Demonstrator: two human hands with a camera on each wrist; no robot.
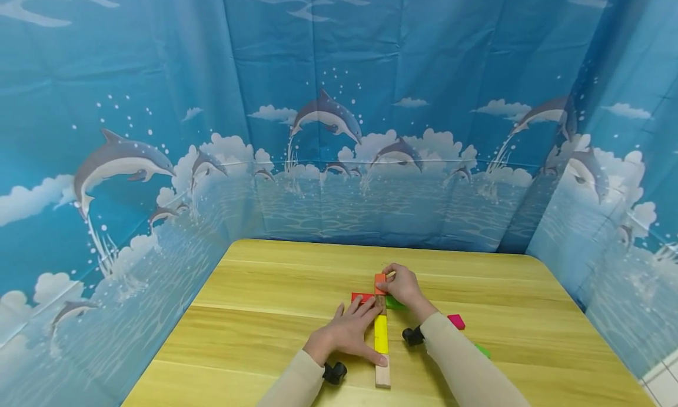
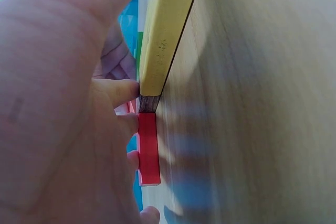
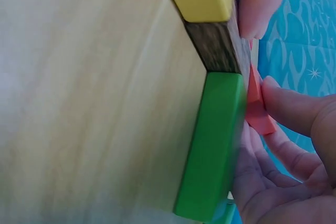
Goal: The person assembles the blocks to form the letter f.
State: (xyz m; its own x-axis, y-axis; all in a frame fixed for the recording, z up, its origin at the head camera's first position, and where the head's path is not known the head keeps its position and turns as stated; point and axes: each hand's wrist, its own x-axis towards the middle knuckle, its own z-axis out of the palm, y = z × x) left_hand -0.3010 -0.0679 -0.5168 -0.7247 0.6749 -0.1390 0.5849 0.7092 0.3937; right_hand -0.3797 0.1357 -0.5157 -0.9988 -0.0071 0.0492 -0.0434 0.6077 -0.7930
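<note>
The right hand [image 1: 404,288] is pinching the orange block [image 1: 379,279] on the far side, apparently lining it up against the brown block [image 3: 215,45], while the left hand [image 1: 347,333], fingers spread, is seemingly steadying the red block [image 2: 149,150] at left and near pale block [image 1: 382,377], the next move probably calling for a gentle release.

Rectangular coloured blocks [image 1: 381,334] lie in a cross, the orange block [image 1: 379,279] farthest.
</note>
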